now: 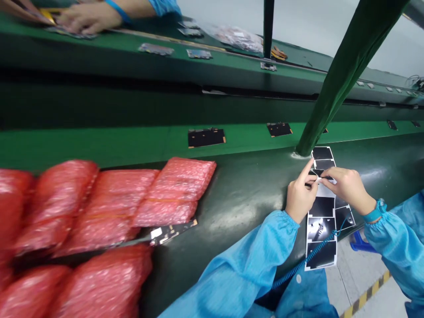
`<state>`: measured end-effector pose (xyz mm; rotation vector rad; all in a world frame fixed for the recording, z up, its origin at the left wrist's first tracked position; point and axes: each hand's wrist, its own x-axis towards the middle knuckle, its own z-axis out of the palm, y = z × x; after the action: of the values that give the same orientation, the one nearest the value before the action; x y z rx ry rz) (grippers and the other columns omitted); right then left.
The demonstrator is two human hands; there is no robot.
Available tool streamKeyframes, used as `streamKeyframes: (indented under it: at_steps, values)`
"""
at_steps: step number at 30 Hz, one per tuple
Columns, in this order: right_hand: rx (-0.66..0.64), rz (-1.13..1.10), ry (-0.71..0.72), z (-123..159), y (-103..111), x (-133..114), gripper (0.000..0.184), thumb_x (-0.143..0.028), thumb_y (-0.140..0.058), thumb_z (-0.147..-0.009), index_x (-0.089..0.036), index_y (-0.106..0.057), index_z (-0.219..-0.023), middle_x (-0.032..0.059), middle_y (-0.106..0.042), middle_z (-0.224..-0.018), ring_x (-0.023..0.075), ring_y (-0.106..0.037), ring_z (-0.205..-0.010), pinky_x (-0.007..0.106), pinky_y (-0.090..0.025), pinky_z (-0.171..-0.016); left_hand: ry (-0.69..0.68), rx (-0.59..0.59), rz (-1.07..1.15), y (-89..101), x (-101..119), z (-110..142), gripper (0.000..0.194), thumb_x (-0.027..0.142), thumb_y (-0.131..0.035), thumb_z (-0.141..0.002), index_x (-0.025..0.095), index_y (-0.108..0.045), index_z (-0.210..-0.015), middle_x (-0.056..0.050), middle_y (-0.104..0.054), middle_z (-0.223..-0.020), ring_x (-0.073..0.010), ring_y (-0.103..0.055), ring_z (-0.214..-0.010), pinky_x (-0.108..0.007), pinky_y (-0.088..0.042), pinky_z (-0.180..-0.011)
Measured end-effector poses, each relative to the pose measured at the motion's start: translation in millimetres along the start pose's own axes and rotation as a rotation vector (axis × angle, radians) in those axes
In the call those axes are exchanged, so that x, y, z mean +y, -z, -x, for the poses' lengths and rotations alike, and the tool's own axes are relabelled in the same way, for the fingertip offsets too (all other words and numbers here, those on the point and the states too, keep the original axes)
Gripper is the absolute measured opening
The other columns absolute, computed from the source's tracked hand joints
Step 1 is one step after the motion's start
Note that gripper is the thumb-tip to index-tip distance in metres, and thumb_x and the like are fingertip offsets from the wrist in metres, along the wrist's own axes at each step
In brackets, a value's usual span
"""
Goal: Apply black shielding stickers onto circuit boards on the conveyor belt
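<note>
The dark green bench (245, 198) bears a long white-backed sheet of black film labels (322, 206), seemingly light, glossy and prone to creasing, best held by its white margins. Above it, fingertips of the left hand (300, 198) and right hand (347, 183) pinch a small film piece (319, 178), probably flimsy, best gripped edgewise.

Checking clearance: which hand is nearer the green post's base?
Left. The left hand is just below the base of the green post in view; the right hand is farther, down and to its right.
</note>
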<state>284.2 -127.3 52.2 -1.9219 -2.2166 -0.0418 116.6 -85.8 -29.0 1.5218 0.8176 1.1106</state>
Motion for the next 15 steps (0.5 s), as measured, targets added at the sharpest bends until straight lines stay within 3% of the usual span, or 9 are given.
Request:
streamKeyframes:
  at_steps: [8, 11, 15]
  values:
    - [-0.021, -0.153, -0.059, -4, 0, 2, 0.015, -0.024, -0.064, -0.096, -0.026, -0.076, -0.088, 0.0023, -0.081, -0.092, 0.0206, -0.076, -0.081, 0.030, -0.051, -0.071, 0.022, -0.023, 0.023, 0.4, 0, 0, 0.071, 0.009, -0.061, -0.088, 0.026, -0.052, -0.156, 0.004, -0.081, -0.092, -0.0106, -0.072, -0.074, -0.022, -0.063, -0.076]
    - [0.121, -0.462, -0.236, -6, -3, 8, 0.008, -0.023, -0.069, -0.085, -0.024, -0.075, -0.080, 0.0021, -0.080, -0.087, 0.0215, -0.075, -0.082, 0.032, -0.054, -0.080, 0.057, -0.020, 0.048, 1.0, -2, -2, 0.073, 0.007, -0.063, -0.085, 0.025, -0.053, -0.156, 0.003, -0.081, -0.091, -0.0107, -0.072, -0.075, -0.022, -0.061, -0.079]
    - [0.300, -0.737, -0.459, -9, -10, 31, 0.010, -0.032, -0.074, -0.077, -0.022, -0.072, -0.074, 0.0011, -0.075, -0.073, 0.0194, -0.072, -0.070, 0.032, -0.058, -0.073, 0.182, 0.005, 0.062, -1.1, -8, -8, 0.077, 0.001, -0.063, -0.081, 0.022, -0.054, -0.154, 0.004, -0.078, -0.084, -0.0094, -0.069, -0.068, -0.020, -0.058, -0.075]
